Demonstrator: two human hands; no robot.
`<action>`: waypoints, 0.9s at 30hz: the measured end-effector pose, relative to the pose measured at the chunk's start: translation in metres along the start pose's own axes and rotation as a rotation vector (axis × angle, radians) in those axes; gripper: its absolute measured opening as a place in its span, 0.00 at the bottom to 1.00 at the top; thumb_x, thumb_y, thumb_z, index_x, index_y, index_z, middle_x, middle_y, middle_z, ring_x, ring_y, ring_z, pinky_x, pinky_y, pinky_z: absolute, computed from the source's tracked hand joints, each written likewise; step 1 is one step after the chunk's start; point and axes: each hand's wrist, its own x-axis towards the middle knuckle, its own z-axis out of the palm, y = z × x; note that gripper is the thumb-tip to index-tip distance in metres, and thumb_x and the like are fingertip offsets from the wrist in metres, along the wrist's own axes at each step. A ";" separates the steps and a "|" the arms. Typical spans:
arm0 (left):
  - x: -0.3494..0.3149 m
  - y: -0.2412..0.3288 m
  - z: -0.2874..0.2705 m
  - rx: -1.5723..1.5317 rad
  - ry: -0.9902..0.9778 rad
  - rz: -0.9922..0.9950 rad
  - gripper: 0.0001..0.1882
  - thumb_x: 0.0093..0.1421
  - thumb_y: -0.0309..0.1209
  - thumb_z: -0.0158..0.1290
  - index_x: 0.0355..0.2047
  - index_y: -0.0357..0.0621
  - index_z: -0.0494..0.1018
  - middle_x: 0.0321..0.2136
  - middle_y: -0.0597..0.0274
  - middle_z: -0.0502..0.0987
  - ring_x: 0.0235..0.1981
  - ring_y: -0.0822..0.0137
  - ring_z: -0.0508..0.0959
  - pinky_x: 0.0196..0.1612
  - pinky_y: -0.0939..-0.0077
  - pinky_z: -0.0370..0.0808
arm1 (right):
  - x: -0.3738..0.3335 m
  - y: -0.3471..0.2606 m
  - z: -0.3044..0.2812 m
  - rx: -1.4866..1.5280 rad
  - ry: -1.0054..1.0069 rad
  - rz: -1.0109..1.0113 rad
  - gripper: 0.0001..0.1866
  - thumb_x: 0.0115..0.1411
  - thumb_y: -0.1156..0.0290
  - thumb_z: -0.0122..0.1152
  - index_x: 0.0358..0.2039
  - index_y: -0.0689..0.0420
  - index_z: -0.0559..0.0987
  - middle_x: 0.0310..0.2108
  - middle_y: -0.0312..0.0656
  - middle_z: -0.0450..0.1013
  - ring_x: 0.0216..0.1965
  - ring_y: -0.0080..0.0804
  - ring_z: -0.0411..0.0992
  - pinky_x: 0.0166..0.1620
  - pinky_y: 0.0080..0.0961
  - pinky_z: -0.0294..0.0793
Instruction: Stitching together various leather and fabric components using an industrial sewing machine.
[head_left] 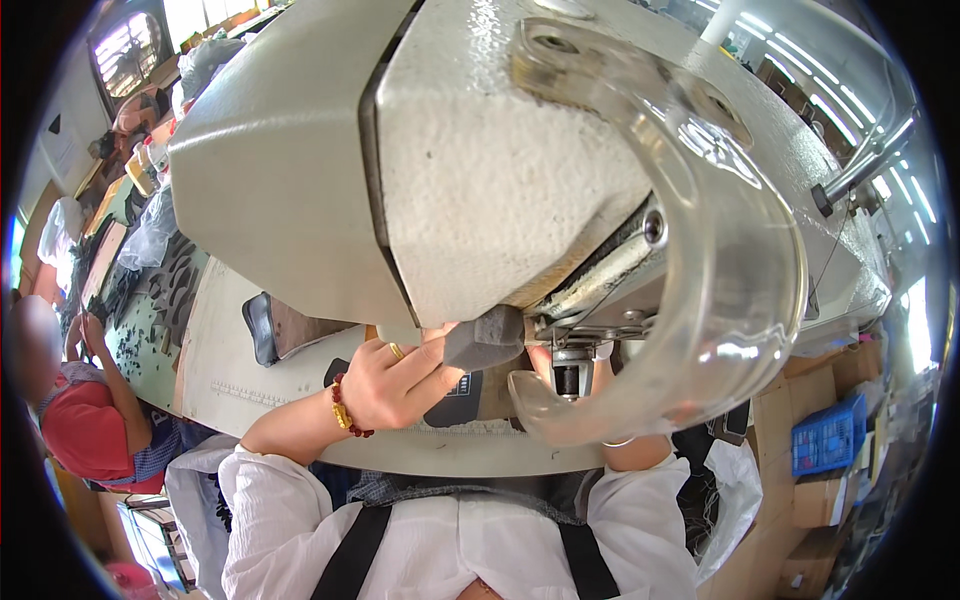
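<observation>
A large cream-coloured sewing machine head (510,180) fills the middle of the view, with a clear curved plastic guard (770,270) on its right side. My left hand (397,382), wearing a ring and a red bead bracelet, is closed on a dark grey padded piece (485,340) beside the needle area. The piece's far side is hidden under the machine head. My right hand (601,374) is beyond the metal presser parts (570,365), mostly covered by them and by the guard; its fingers cannot be made out.
A brown piece with a black rounded end (262,328) lies on the pale table (230,365), left of my left hand. At far left, a person in red (90,425) works at a table of dark cut pieces (165,290). A blue basket (830,437) and cardboard boxes (820,500) stand right.
</observation>
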 end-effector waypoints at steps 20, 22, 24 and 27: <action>-0.004 -0.002 0.002 -0.021 -0.064 -0.028 0.07 0.48 0.27 0.62 0.25 0.37 0.77 0.34 0.47 0.82 0.17 0.71 0.73 0.17 0.75 0.69 | 0.025 -0.027 0.002 0.077 0.004 -0.048 0.36 0.54 0.48 0.72 0.57 0.54 0.72 0.53 0.49 0.72 0.51 0.56 0.73 0.61 0.58 0.58; -0.003 -0.002 0.002 -0.019 -0.060 0.004 0.06 0.48 0.27 0.62 0.25 0.37 0.77 0.35 0.48 0.82 0.17 0.72 0.73 0.17 0.77 0.69 | 0.025 -0.030 0.000 0.043 0.003 -0.050 0.35 0.54 0.49 0.72 0.56 0.54 0.72 0.52 0.49 0.72 0.49 0.55 0.73 0.60 0.58 0.59; -0.004 -0.002 0.003 0.002 -0.049 -0.019 0.06 0.47 0.26 0.62 0.23 0.39 0.76 0.34 0.49 0.82 0.15 0.74 0.71 0.16 0.78 0.67 | 0.025 -0.034 -0.003 0.006 0.001 -0.053 0.33 0.54 0.50 0.72 0.55 0.54 0.72 0.51 0.49 0.72 0.48 0.55 0.73 0.58 0.57 0.59; -0.011 -0.003 0.006 0.024 -0.058 -0.017 0.05 0.47 0.26 0.61 0.22 0.41 0.75 0.33 0.50 0.82 0.14 0.76 0.68 0.14 0.79 0.63 | 0.026 -0.039 -0.006 -0.048 -0.005 -0.063 0.31 0.54 0.52 0.72 0.53 0.55 0.73 0.49 0.49 0.72 0.46 0.55 0.73 0.56 0.55 0.60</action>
